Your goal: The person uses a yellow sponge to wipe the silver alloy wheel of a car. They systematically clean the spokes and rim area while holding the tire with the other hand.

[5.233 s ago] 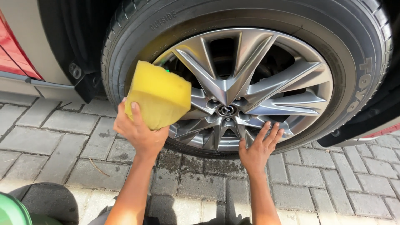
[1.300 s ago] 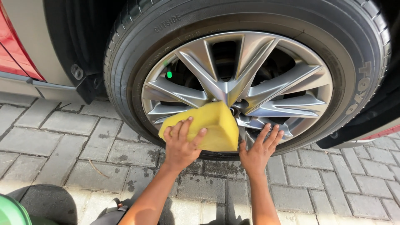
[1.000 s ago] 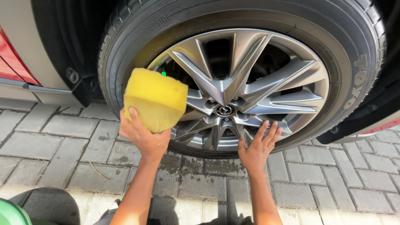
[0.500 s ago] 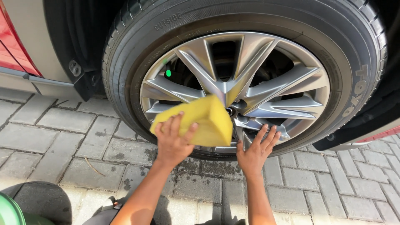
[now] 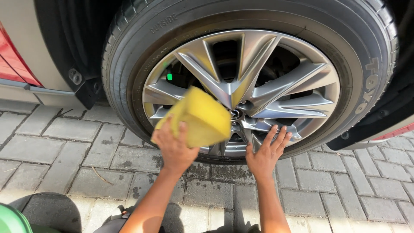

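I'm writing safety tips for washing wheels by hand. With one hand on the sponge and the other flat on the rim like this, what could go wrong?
The right hand rests its fingers on the spokes of the alloy wheel; they might slip into a gap between the spokes and get nicked. The yellow sponge, pressed on by the left hand, may pick up grit from the paving and scratch the finish.

Open paving (image 5: 108, 151) below wheel, tyre (image 5: 129, 51) blocks ahead, spoke gaps (image 5: 284, 60) perhaps passable

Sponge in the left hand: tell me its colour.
Yellow sponge, seen in the head view.
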